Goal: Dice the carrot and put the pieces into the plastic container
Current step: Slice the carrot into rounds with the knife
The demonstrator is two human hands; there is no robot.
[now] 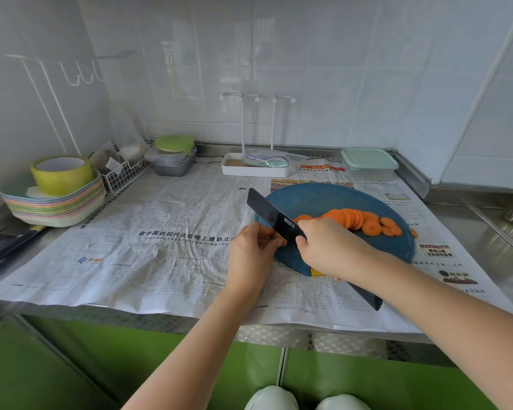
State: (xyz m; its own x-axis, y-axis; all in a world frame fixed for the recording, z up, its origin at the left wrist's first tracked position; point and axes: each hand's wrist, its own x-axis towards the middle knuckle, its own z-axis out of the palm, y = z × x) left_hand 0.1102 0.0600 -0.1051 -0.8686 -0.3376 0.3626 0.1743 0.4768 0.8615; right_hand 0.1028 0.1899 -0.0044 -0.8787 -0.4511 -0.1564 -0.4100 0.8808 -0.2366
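A round blue cutting board (314, 199) lies on newspaper. Several orange carrot slices (365, 221) lie in a row across its middle. My right hand (329, 247) grips the handle of a black knife (271, 216), whose blade points up and to the left over the board's left edge. My left hand (251, 253) sits at the board's left edge, its fingertips pinching a small carrot end (282, 241) against the blade. The plastic container (369, 164), clear with a mint-green lid on it, stands at the back right.
Newspaper (160, 232) covers the counter. At the left stand a stack of pastel plates (54, 202) with a yellow tape roll, a wire basket (125, 173) and grey tubs (172, 161). A white rack (255, 167) stands at the back. Another dark knife (6, 247) lies far left.
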